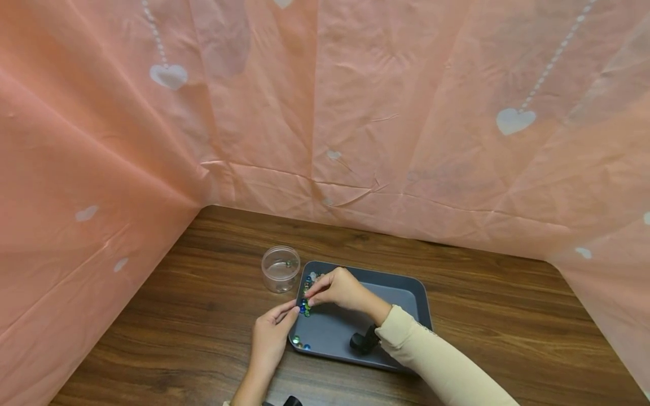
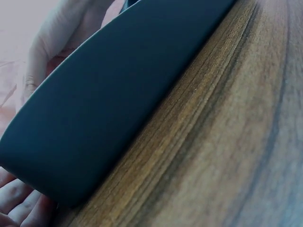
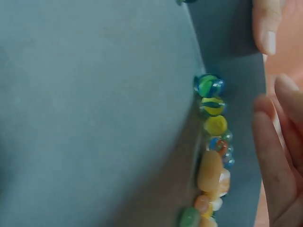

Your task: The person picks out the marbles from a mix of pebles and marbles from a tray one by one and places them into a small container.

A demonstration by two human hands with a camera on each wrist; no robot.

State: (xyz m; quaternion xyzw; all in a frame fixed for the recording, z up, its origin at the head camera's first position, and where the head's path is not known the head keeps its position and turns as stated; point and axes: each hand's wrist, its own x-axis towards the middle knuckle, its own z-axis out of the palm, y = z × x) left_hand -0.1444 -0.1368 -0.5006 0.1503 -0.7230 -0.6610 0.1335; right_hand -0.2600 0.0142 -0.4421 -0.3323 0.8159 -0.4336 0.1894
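A dark grey tray point(image 1: 386, 293) lies on the wooden table. Marbles point(image 3: 209, 87) in green, blue and yellow line its left wall, with smooth stones point(image 3: 209, 170) in the same row. My left hand point(image 1: 271, 335) grips the left rim, its thumb on top and its fingers point(image 2: 19, 203) against the outside. Reaching across the tray, my right hand point(image 1: 337, 288) has thumb and index fingertips close over the marble row. Seen from the right wrist, no marble shows between those fingertips point(image 3: 265, 109).
A clear round tub point(image 1: 281, 276) stands beyond the tray's left side, with a small green piece inside. A few marbles point(image 1: 299, 343) sit in the tray's near left corner. Pink fabric point(image 1: 355, 113) with white hearts hangs behind and along both sides.
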